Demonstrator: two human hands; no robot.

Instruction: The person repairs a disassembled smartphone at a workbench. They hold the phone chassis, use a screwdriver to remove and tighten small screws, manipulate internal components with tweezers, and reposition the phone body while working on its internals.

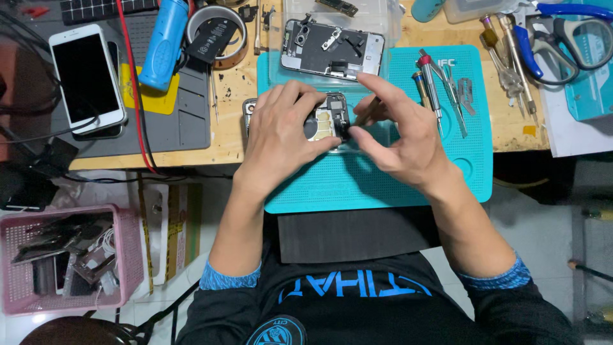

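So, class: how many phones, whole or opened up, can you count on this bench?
3: a white phone at far left, an opened phone at top centre, another opened one under the hands. More may be hidden.

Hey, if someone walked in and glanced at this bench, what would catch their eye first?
Probably the two hands at the centre: the left hand lies over an opened phone on the teal work mat, while the right hand pinches at its edge. Just behind sits a second opened phone body in a clear tray, and at far left a white phone lies face up on a grey mat.
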